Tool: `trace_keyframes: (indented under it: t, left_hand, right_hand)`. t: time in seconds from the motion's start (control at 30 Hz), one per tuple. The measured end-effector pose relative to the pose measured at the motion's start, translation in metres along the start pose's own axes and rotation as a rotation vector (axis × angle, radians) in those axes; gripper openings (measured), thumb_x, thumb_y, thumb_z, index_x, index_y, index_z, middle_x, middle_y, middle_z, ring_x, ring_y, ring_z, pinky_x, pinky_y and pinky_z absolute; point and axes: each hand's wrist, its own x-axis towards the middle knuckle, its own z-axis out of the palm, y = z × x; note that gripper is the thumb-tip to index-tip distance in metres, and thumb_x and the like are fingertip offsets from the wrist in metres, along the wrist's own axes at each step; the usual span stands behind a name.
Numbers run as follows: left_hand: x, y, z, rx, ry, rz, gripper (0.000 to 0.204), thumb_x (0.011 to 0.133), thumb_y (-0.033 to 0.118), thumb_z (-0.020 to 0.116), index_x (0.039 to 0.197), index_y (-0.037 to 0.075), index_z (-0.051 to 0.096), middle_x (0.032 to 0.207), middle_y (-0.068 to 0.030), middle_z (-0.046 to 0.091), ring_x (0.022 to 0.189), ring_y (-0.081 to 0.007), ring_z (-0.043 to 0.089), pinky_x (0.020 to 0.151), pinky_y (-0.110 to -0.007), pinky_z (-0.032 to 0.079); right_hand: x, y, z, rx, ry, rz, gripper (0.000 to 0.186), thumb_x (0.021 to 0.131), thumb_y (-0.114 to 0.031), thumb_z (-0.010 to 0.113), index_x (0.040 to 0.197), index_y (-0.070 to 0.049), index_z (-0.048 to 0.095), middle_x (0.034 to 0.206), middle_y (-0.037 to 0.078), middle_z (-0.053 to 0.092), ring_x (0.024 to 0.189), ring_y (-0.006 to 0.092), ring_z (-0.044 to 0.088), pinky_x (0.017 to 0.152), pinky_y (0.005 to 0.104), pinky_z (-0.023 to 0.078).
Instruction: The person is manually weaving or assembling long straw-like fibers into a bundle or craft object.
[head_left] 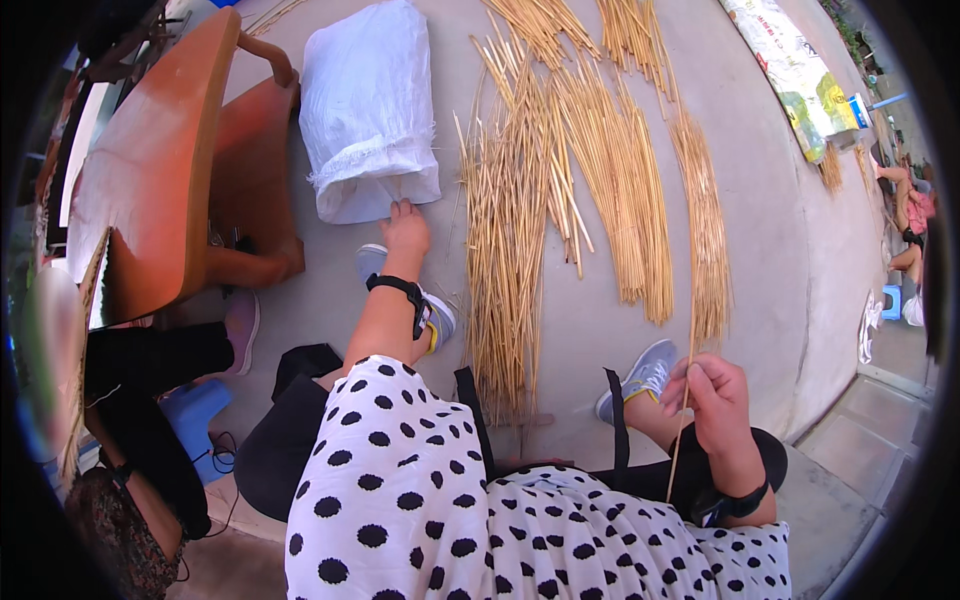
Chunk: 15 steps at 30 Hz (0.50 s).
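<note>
My right hand (712, 400) pinches a single long thin straw stalk (674, 455) upright between thumb and fingers, above my right knee. The stalk's upper end overlaps a straw bundle behind it. Stretched forward, my left hand (405, 232) has its bent fingers at the lower lip of a white woven sack (370, 100). The sack lies on the ground with its mouth toward me; what is inside cannot be seen. Right of the sack, a thick bundle of straw stalks (505, 230) is spread lengthwise, with more bundles (625, 200) beside it and a narrow one (700, 220) farther right.
A brown wooden chair (150, 170) stands at the left, near another person's dark-trousered leg (150, 355) and a blue stool (195, 415). A printed sack (790, 75) lies at the far right. Beyond it another person (912, 215) sits near a small blue stool (891, 302).
</note>
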Motion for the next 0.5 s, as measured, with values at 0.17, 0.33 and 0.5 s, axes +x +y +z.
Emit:
trace_keyframes:
  t: [0.17, 0.33, 0.5]
  left_hand:
    - [-0.025, -0.016, 0.010, 0.017, 0.045, -0.067, 0.041, 0.079, 0.016, 0.053, 0.118, 0.005, 0.052, 0.134, -0.0061, 0.035, 0.126, -0.0240, 0.030, 0.098, -0.054, 0.029]
    - [-0.062, 0.023, -0.032, 0.192, -0.232, 0.133, 0.033, 0.078, 0.014, 0.050, 0.109, 0.005, 0.059, 0.117, -0.0110, 0.050, 0.108, -0.0240, 0.050, 0.099, -0.052, 0.026]
    - [-0.096, 0.012, -0.053, 0.131, -0.134, 0.154, 0.033, 0.077, 0.017, 0.053, 0.107, 0.007, 0.060, 0.114, -0.0125, 0.052, 0.107, -0.0254, 0.051, 0.101, -0.050, 0.022]
  right_hand:
    - [0.001, 0.001, -0.001, 0.008, -0.059, -0.015, 0.022, 0.093, -0.013, 0.042, 0.090, 0.005, 0.054, 0.070, 0.012, 0.061, 0.060, 0.0157, 0.059, 0.058, 0.0266, 0.049]
    - [-0.021, -0.018, 0.008, -0.004, -0.053, -0.081, 0.022, 0.093, -0.014, 0.042, 0.090, 0.005, 0.054, 0.069, 0.012, 0.061, 0.060, 0.0151, 0.059, 0.058, 0.0263, 0.049]
    - [-0.069, -0.060, 0.041, 0.010, -0.052, -0.220, 0.022, 0.093, -0.014, 0.043, 0.090, 0.004, 0.055, 0.071, 0.010, 0.061, 0.058, 0.0141, 0.058, 0.057, 0.0247, 0.048]
